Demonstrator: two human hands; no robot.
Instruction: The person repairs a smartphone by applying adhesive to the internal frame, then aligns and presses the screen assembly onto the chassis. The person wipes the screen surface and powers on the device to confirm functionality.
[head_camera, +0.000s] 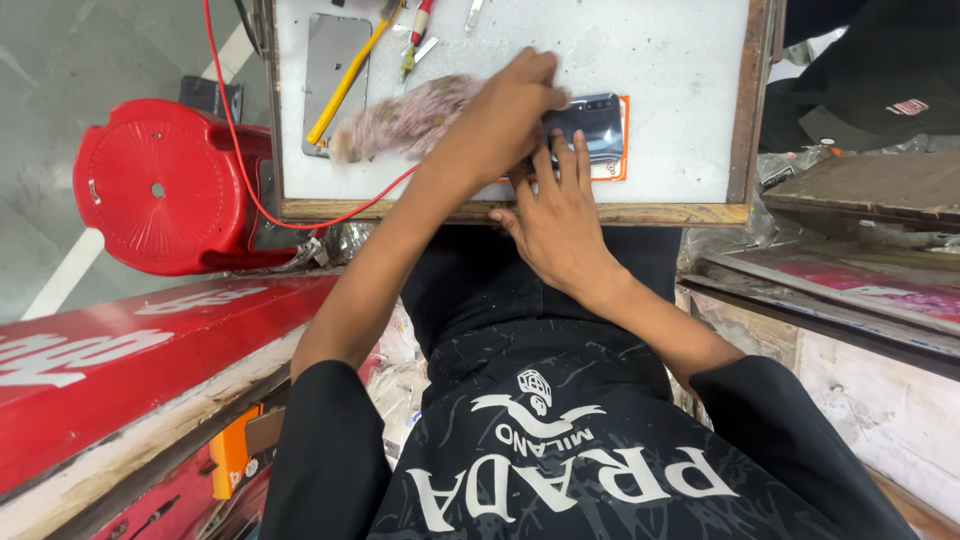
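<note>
A dark glossy phone (597, 124) lies on an orange pad (623, 150) on the grey worktop of a wooden-framed tray (640, 213). My left hand (503, 108) reaches across from the left, and its curled fingers close on the phone's left end. My right hand (556, 215) lies flat below it. Its fingers are stretched out and slightly apart, resting on the phone's near edge, while the thumb sits at the tray's wooden rim. The left part of the phone is hidden under both hands.
On the worktop to the left are a fluffy pinkish brush (400, 122), a grey metal plate (335, 50), a yellow tool (348, 80) and small hand tools (418, 35). A red wire (240, 150) trails off the tray. A red plastic stool (165, 185) stands at the left.
</note>
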